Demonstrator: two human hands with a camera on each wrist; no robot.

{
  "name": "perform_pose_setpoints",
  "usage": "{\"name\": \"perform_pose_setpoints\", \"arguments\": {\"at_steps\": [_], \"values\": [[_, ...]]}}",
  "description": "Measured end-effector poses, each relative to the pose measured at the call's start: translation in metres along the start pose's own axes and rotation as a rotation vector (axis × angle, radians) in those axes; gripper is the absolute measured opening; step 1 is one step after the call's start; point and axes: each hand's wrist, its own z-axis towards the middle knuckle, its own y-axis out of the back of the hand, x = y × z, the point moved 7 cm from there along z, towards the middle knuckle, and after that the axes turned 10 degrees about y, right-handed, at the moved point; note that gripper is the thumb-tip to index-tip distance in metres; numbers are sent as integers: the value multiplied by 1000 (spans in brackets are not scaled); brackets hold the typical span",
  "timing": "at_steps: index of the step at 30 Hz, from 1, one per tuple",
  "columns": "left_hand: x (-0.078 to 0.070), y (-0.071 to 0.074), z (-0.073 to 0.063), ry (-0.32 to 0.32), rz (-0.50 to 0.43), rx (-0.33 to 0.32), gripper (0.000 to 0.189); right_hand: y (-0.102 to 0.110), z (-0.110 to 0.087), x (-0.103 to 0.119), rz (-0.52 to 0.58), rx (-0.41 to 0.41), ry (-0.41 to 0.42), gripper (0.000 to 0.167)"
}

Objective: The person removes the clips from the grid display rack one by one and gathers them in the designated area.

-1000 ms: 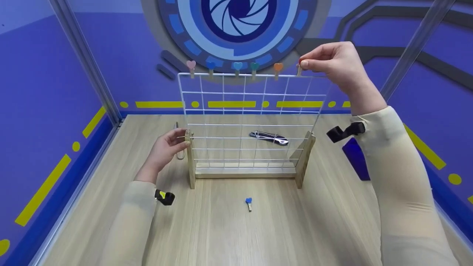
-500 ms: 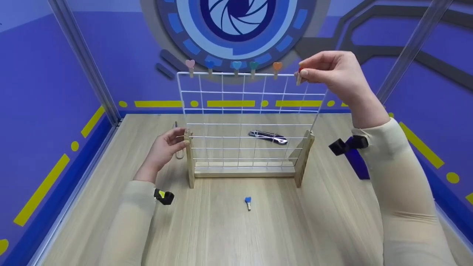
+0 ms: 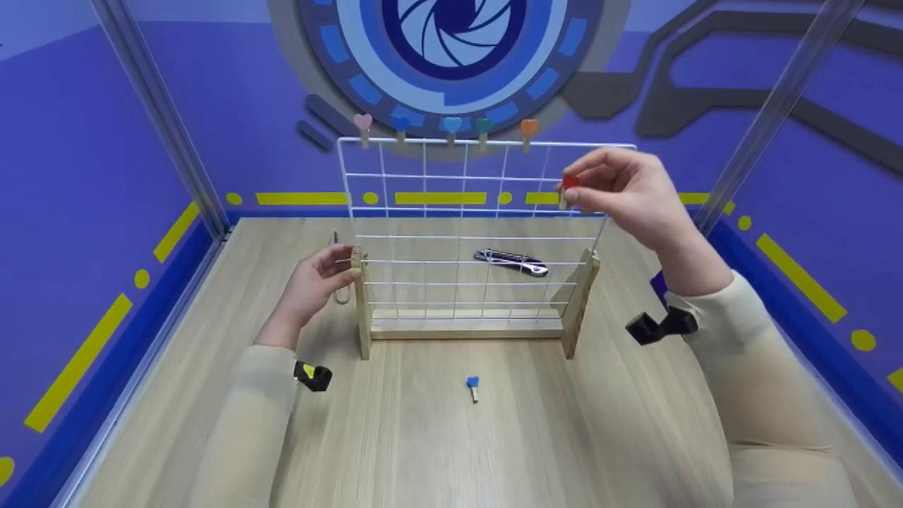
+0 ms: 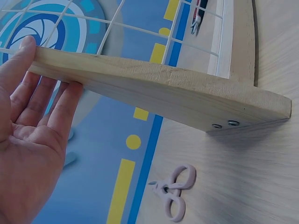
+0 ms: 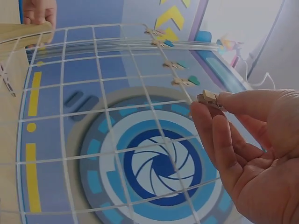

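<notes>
My right hand [image 3: 628, 194] pinches a small wooden clothespin with a red heart [image 3: 571, 182] between thumb and fingers. It is in front of the upper right of the white wire grid [image 3: 465, 176]. In the right wrist view, the pinched clothespin [image 5: 210, 99] shows its wooden side. With thumb and fingers on opposite faces, my left hand [image 3: 310, 286] grips the top of the stand's left wooden upright [image 4: 140, 77]. Pink, blue, light blue, green and orange heart clothespins [image 3: 530, 128] are clipped along the grid's top wire. Another clothespin with a blue heart [image 3: 473, 388] lies on the table in front.
Behind the grid a utility knife [image 3: 511, 262] lies on the table [image 3: 423, 437]. Pale scissors [image 4: 175, 189] lie beyond the left upright. A purple object [image 3: 659, 286] is mostly hidden behind the right sleeve. Blue panels [image 3: 77, 176] enclose the table at the back and sides.
My right hand has come down and off the grid's top wire, carrying the red heart clothespin with it. The left hand has kept its grip on the upright.
</notes>
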Motion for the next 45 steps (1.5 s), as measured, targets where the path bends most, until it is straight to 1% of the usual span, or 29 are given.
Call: {"name": "perform_pose_setpoints", "arguments": {"at_steps": [5, 10, 18, 21, 27, 32, 40, 45], "values": [[1, 1, 0, 3, 5, -1, 51, -14, -19, -15, 56, 33, -49, 27], [0, 1, 0, 3, -2, -3, 51, -30, -38, -34, 104, 64, -101, 26], [0, 0, 0, 6, -3, 1, 52, -59, -71, -75, 141, 111, -261, 31], [-1, 0, 0, 2, -1, -1, 51, -72, -85, -90, 162, 126, -307, 30], [-2, 0, -1, 0, -1, -6, 51, -102, -112, -115, 192, 191, -361, 29], [-2, 1, -2, -9, 6, -4, 52, -128, -133, -135, 206, 241, -429, 30], [-3, 1, -2, -16, -3, 0, 51, -164, -162, -161, 227, 289, -512, 26], [-2, 1, -2, -16, -5, -1, 51, -180, -176, -175, 249, 304, -543, 23]]}}
